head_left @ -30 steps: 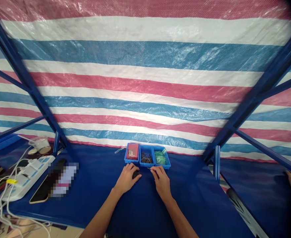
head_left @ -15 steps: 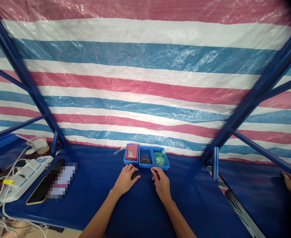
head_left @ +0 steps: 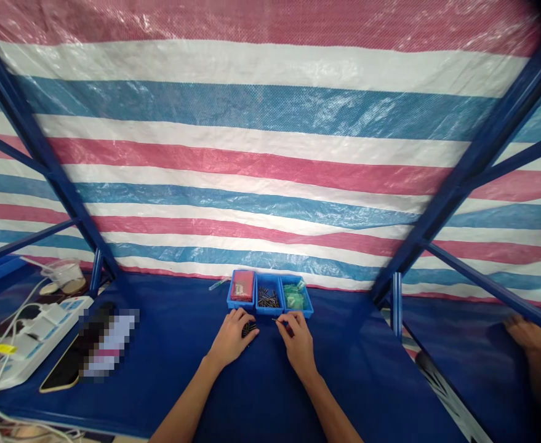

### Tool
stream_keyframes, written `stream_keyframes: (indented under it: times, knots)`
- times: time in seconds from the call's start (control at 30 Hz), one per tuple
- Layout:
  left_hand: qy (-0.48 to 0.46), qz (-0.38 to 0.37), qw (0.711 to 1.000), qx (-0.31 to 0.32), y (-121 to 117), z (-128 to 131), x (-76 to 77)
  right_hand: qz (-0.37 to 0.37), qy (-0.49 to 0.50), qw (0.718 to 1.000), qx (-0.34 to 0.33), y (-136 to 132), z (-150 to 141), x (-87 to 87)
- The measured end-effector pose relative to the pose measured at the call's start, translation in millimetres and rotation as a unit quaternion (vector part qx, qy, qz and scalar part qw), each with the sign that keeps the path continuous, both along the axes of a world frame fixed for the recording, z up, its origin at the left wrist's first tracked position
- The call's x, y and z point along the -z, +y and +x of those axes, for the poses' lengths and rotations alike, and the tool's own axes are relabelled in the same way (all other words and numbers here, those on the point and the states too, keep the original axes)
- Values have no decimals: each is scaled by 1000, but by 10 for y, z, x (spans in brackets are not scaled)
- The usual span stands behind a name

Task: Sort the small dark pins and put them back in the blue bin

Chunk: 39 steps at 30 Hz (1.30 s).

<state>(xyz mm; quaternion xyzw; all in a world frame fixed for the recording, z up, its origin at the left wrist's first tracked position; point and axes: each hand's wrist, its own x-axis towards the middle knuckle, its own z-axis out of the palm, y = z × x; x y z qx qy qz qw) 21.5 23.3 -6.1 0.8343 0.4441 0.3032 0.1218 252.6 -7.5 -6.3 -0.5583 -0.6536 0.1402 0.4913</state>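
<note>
My left hand [head_left: 231, 337] is curled around a bundle of dark screws [head_left: 248, 328], low over the table in front of the bins. Fingers hide part of the bundle. To its right, my right hand [head_left: 298, 338] pinches one small thin screw [head_left: 275, 320] between thumb and forefinger, its tip pointing left. Just beyond both hands stand three joined blue bins. The left bin [head_left: 240, 305] has red plastic packets [head_left: 242, 286], the middle bin [head_left: 267, 311] has loose dark screws [head_left: 268, 298], and the right bin [head_left: 308, 311] holds green plastic bags [head_left: 294, 296].
On the left lie a phone [head_left: 62, 372], a white power strip [head_left: 34, 344] with tangled cables and a plastic cup [head_left: 69, 277]. A clear narrow strip [head_left: 219, 283] is beside the bins. Blue frame posts flank the table [head_left: 168, 320]. Another person's hand [head_left: 528, 335] rests at far right.
My right hand has shifted slightly left, and the thin screw in its fingertips now shows more plainly. My left hand keeps its grip on the bundle. The view has shifted a little.
</note>
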Motion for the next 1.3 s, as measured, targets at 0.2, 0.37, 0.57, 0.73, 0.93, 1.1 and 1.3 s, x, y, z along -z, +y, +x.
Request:
stream_keyframes:
  times: [0.2, 0.37, 0.57, 0.73, 0.93, 1.1, 1.3]
  knots:
    - [-2, -1, 1000, 3, -1, -4, -18, -17, 27, 999, -14, -1, 2, 18]
    - [-3, -4, 1000, 3, 12, -4, -3, -63, 90, 993, -37, -2, -6, -4]
    - [-8, -1, 1000, 4, 20, 6, 25, -90, 115, 988, -46, -5, -12, -20]
    - [6, -10, 1000, -10, 15, 12, 38, -30, 76, 996, -27, 23, -14, 35]
    - [3, -12, 1000, -9, 26, 15, 47, 18, 13, 999, -27, 53, -13, 66]
    - [8, -11, 1000, -12, 27, 18, 41, 21, 9, 999, -39, 54, 2, 73]
    - [11, -6, 1000, -13, 3, 24, 0, 16, 23, 998, -52, 73, 16, 96]
